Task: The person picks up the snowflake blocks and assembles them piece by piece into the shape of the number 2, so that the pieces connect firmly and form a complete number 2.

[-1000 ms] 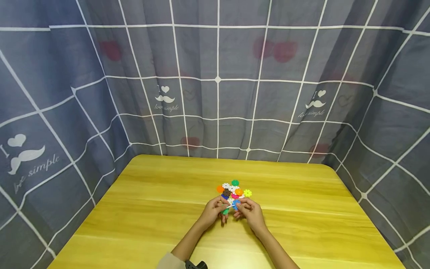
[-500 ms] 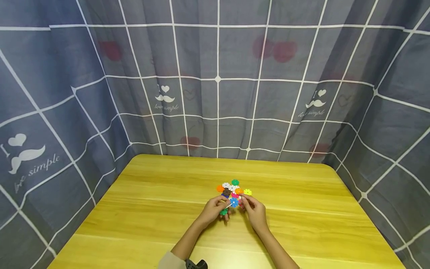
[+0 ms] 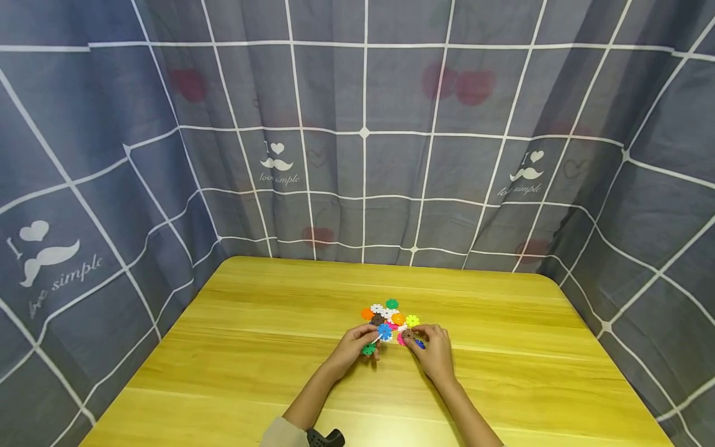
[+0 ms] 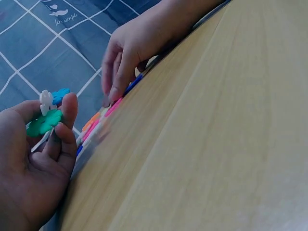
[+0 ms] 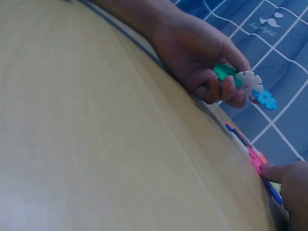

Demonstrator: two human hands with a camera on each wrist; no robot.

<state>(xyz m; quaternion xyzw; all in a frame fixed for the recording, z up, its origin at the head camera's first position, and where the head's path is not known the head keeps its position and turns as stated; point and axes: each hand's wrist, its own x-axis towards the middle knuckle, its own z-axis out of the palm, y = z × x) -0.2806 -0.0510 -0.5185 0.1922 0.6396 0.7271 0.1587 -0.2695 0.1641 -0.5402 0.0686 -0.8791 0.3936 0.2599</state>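
Observation:
My left hand [image 3: 347, 352] holds a joined cluster of flower-shaped plastic discs up off the table. A blue disc [image 3: 385, 332], a white disc [image 5: 250, 85] and a green disc [image 4: 44, 123] make up this cluster. Thumb and fingers of my right hand [image 3: 434, 354] pinch a brown disc [image 3: 408, 334] low at the right side of the loose pile. Beside those fingers lie a dark blue disc [image 3: 420, 344] and a pink disc [image 3: 401, 339], each partly covered. The right wrist view shows only part of the right hand, at its edge.
Loose discs spread just beyond the hands: a yellow disc [image 3: 412, 320], an orange disc [image 3: 367, 313], a green disc [image 3: 392, 303], another brown disc [image 3: 377, 319] and several white ones. They lie on a wooden table [image 3: 251, 323]. A grid-patterned curtain [image 3: 335, 161] surrounds its far sides.
My right hand has let go of the blue disc and moved right, down to the pile. The cluster stays in my left hand, shifted slightly left.

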